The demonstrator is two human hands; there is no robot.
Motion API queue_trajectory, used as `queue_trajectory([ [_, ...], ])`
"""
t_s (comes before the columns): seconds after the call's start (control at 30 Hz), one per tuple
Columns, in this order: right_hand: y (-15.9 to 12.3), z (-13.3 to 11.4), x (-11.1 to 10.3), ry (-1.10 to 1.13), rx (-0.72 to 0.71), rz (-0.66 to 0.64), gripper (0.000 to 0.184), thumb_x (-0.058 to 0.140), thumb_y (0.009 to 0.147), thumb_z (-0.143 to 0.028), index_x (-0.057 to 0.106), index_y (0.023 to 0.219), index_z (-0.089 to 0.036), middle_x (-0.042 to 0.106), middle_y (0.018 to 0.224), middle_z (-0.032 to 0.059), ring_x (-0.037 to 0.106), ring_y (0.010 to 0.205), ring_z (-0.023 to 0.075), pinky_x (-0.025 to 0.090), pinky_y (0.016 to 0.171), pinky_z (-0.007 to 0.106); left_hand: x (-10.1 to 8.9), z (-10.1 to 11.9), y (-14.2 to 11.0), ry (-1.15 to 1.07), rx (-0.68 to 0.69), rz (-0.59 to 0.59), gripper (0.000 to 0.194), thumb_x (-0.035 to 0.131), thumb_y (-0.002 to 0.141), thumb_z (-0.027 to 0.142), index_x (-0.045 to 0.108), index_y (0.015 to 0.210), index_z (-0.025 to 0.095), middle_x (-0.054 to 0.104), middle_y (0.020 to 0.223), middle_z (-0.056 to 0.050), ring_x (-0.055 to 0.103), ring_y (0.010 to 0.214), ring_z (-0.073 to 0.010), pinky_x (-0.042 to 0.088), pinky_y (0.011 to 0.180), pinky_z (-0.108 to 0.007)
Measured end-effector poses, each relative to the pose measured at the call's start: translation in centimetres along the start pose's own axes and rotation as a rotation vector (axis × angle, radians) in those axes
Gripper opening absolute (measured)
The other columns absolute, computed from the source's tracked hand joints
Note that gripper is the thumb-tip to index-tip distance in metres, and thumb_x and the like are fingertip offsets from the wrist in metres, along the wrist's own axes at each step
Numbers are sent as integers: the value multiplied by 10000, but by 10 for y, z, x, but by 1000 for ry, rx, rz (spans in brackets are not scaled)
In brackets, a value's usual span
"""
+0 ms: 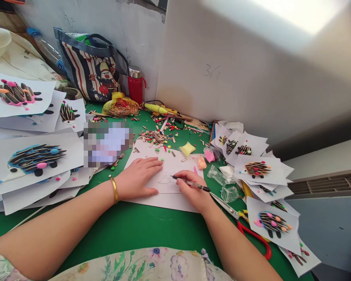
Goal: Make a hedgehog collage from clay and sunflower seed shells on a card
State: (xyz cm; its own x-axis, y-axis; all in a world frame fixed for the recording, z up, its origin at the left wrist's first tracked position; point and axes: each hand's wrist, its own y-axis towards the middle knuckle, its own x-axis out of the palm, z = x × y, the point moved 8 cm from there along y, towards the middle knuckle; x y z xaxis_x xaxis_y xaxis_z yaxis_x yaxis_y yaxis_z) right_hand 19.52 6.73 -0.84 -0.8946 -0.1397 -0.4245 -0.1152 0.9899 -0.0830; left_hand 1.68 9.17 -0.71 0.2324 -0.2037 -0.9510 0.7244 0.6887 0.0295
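My left hand lies flat, fingers stretched out, on a white sheet of paper on the green table. A gold bangle circles that wrist. My right hand is closed round a black pen, whose tip touches the sheet at a faint drawn outline. Lumps of yellow clay, orange clay and pink clay lie just beyond the paper.
Stacks of paper sheets with seed hedgehogs lie at the left and right. Red-handled scissors sit by my right forearm. Loose sunflower seeds and beads, a red flask, a striped bag and a white wall panel stand behind.
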Motion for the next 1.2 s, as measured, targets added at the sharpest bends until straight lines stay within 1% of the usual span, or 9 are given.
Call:
queue_trajectory([
  [0.13,0,2,11,-35,10,-10,200,570,848,-302,704,984,-241,737,939,20,678,845,185,534,770,312,1,-1,0,6,8,10,763,644,782,569,426,1443,256,389,1554,-53,302,1445,-283,223,1168,-449],
  [0.27,2,4,13,-51,4,-19,210,570,858,-318,706,1001,-247,746,943,16,688,879,192,541,788,318,1,0,0,9,10,14,760,638,784,576,427,1442,259,391,1553,-55,306,1444,-284,225,1167,-449],
  [0.43,2,2,14,-96,-23,-28,204,577,854,-307,711,996,-249,746,950,13,689,898,194,537,823,327,0,1,0,8,12,13,749,635,788,564,432,1439,254,398,1549,-50,307,1443,-277,226,1168,-448],
  [0.63,2,2,14,-87,2,-25,203,572,860,-308,710,995,-247,748,951,13,691,896,194,537,825,325,0,0,0,-1,4,9,755,636,786,561,427,1446,259,395,1551,-50,305,1444,-282,233,1163,-448],
  [0.83,2,1,15,-92,-30,-39,213,573,856,-308,712,1005,-246,749,960,15,689,897,190,535,809,313,1,-1,0,-6,-3,-4,755,643,781,558,429,1444,266,390,1554,-55,302,1445,-286,207,1174,-446],
  [1.0,1,0,13,-71,-11,-25,210,572,855,-313,715,990,-241,749,943,20,688,882,194,537,801,321,1,0,0,-6,3,1,759,641,784,558,422,1448,262,392,1552,-54,300,1446,-285,214,1173,-448],
  [1.1,1,0,11,-54,2,-22,221,570,860,-328,712,1006,-243,748,945,21,688,875,195,543,789,321,0,0,0,-10,6,2,759,641,783,559,424,1447,261,394,1551,-55,304,1444,-288,215,1172,-453],
  [1.2,2,2,3,-28,11,17,230,572,863,-352,707,1011,-239,744,930,25,688,842,193,551,768,319,0,0,0,-15,3,-1,761,648,778,554,425,1446,266,401,1547,-57,306,1443,-293,220,1170,-454],
])
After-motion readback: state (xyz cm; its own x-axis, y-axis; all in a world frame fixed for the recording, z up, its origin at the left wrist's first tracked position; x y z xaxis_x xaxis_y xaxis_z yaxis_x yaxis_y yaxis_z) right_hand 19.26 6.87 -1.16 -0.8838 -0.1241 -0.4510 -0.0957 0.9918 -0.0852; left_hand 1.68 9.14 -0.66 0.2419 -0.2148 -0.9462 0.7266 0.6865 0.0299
